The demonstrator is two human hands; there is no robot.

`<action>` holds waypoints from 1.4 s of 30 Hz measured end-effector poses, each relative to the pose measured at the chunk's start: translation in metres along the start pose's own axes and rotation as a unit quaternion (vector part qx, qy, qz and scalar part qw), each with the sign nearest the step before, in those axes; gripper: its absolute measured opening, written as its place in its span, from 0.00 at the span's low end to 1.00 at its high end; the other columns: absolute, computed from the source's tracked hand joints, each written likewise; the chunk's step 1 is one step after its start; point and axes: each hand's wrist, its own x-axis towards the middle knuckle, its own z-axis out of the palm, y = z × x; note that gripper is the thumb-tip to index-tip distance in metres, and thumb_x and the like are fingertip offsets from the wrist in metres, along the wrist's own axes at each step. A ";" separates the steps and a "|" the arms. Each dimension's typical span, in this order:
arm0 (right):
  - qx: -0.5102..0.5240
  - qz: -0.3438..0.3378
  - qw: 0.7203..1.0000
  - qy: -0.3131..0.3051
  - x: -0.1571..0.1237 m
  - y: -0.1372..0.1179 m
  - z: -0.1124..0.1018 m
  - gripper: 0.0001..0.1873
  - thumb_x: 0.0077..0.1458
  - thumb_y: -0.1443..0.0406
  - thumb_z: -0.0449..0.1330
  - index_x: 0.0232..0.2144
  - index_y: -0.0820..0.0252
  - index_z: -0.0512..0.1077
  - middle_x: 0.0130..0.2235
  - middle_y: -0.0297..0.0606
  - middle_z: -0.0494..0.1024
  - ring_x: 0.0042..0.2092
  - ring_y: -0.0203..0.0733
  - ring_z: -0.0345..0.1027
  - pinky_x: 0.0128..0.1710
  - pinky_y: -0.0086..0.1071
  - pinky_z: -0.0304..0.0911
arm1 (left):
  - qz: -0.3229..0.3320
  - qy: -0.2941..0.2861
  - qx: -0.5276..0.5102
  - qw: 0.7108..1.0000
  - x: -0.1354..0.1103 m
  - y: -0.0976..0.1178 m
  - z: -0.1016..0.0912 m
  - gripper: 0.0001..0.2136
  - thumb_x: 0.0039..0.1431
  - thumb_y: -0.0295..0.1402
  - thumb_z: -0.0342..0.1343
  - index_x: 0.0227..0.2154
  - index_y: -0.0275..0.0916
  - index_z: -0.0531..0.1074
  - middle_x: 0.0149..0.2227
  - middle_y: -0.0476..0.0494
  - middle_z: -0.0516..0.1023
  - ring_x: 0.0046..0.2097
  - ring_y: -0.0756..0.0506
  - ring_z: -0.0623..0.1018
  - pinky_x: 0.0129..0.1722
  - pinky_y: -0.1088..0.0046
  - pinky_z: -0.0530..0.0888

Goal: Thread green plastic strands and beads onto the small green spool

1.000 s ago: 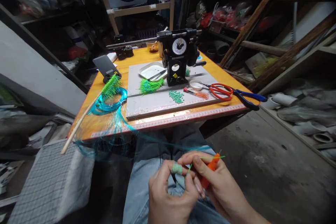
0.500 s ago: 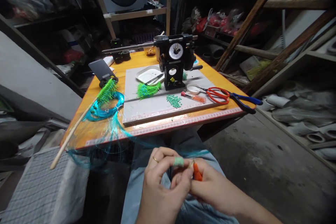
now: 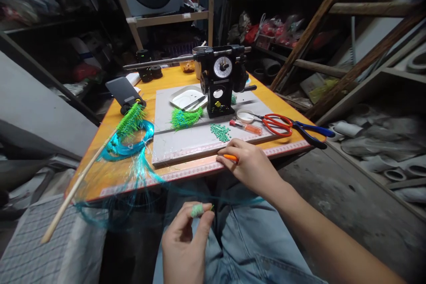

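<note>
Over my lap, my left hand point(image 3: 189, 235) is closed in a pinch, with green tape point(image 3: 197, 210) wrapped round its index finger. A tiny green piece point(image 3: 212, 208) pokes out between thumb and fingertip; its kind is too small to make out. My right hand point(image 3: 244, 159) reaches to the front edge of the grey board point(image 3: 179, 146), its fingers closed round a small orange-handled tool point(image 3: 230, 158) whose working end is hidden. Just beyond lies a pile of small green beads point(image 3: 220, 132). Teal line point(image 3: 199, 193) trails from a coil point(image 3: 146, 131) across my lap.
A black winding device with a dial point(image 3: 221, 80) stands on the board beside a green bristly bundle point(image 3: 186, 117) and a white tray point(image 3: 188, 97). Red-handled scissors point(image 3: 278, 124), blue pliers point(image 3: 313, 133) and an orange tube point(image 3: 246, 127) lie right. A stick point(image 3: 80, 182) overhangs the left edge.
My hands have parted. The right one has moved forward to the board edge with the orange-handled tool, while the left stays over my lap, still pinching.
</note>
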 end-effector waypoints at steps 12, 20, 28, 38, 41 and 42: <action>-0.027 -0.021 0.999 -0.022 0.006 -0.007 0.001 0.06 0.57 0.69 0.60 0.32 0.61 0.79 0.33 0.40 0.76 0.36 0.43 0.71 0.37 0.32 0.63 | -0.046 -0.009 -0.014 0.999 0.000 -0.005 0.000 0.10 0.43 0.36 0.69 0.21 0.37 0.75 0.23 0.50 0.72 0.29 0.51 0.71 0.30 0.81 0.68; 0.013 -0.026 0.999 -0.020 0.002 -0.019 0.002 0.08 0.58 0.72 0.56 0.33 0.62 0.75 0.37 0.43 0.75 0.37 0.44 0.70 0.37 0.34 0.63 | -0.034 -0.060 -0.046 0.997 0.002 -0.011 -0.005 0.13 0.49 0.39 0.65 0.21 0.36 0.70 0.24 0.50 0.68 0.29 0.51 0.66 0.29 0.80 0.65; 0.463 0.158 0.867 -0.092 -0.055 -0.040 -0.003 0.09 0.51 0.62 0.66 0.30 0.60 0.70 0.30 0.36 0.77 0.27 0.33 0.67 0.23 0.23 0.62 | -0.029 -0.150 -0.123 0.981 -0.008 -0.013 -0.003 0.18 0.53 0.43 0.62 0.20 0.39 0.62 0.22 0.53 0.61 0.27 0.51 0.63 0.28 0.78 0.62; 0.653 0.265 0.699 -0.123 -0.080 -0.034 0.007 0.18 0.42 0.63 0.73 0.31 0.61 0.67 0.28 0.34 0.79 0.17 0.21 0.53 0.13 0.15 0.47 | -0.040 -0.228 -0.105 0.967 -0.025 -0.004 -0.001 0.19 0.52 0.47 0.62 0.21 0.40 0.61 0.23 0.52 0.61 0.27 0.49 0.63 0.28 0.75 0.62; 0.660 0.265 0.692 -0.123 -0.081 -0.036 0.005 0.19 0.41 0.63 0.73 0.31 0.62 0.67 0.28 0.35 0.79 0.17 0.21 0.53 0.13 0.15 0.47 | -0.041 -0.221 -0.095 0.970 -0.026 -0.001 0.000 0.20 0.51 0.47 0.62 0.20 0.40 0.61 0.22 0.51 0.61 0.27 0.49 0.64 0.29 0.74 0.63; 0.660 0.265 0.692 -0.123 -0.081 -0.037 0.005 0.19 0.41 0.63 0.73 0.30 0.62 0.67 0.28 0.35 0.79 0.16 0.21 0.54 0.12 0.15 0.47 | -0.042 -0.219 -0.092 0.971 -0.026 0.000 0.000 0.20 0.51 0.48 0.62 0.20 0.40 0.62 0.22 0.51 0.61 0.27 0.49 0.64 0.29 0.74 0.63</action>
